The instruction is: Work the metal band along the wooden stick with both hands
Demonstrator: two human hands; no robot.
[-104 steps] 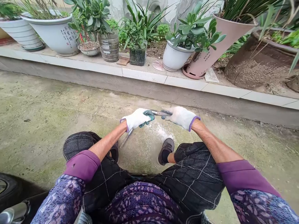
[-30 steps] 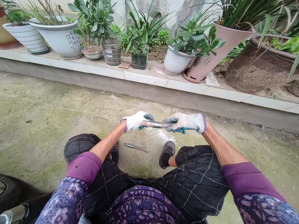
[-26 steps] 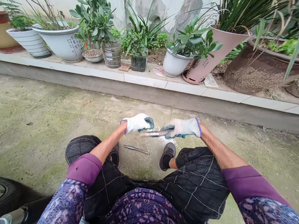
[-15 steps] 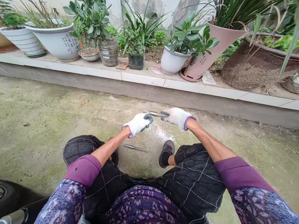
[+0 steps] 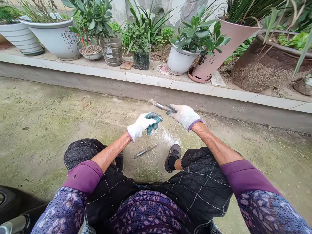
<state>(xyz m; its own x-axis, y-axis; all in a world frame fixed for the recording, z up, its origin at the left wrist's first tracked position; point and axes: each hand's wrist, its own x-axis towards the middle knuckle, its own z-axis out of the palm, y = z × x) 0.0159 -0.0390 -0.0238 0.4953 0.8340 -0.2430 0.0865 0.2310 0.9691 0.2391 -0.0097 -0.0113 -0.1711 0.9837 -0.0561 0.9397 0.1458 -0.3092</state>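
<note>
A slim metal bar [image 5: 159,105], flat at its far end and ribbed or wrapped along its middle, sticks out leftward from my right hand [image 5: 184,114]. That hand's fingers are closed round its near end. My left hand [image 5: 146,123] is just below and left of the bar, apart from it, with fingers loosely spread and nothing seen in them. Both hands wear white gloves with dark green coated fingers and purple cuffs. On the concrete between my shoes lies a similar metal bar [image 5: 145,151], slanting up to the right.
White powder [image 5: 168,136] is scattered on the concrete floor beyond my right shoe [image 5: 173,156]. Ahead runs a low tiled ledge [image 5: 146,79] bearing several potted plants, including a white pot [image 5: 181,60] and a tall pink pot [image 5: 212,53]. A black object [image 5: 17,208] stands at lower left.
My right hand has raised the bar slightly and tilted its far end up. My left hand has loosened its fingers. The bar on the ground has turned to a different slant.
</note>
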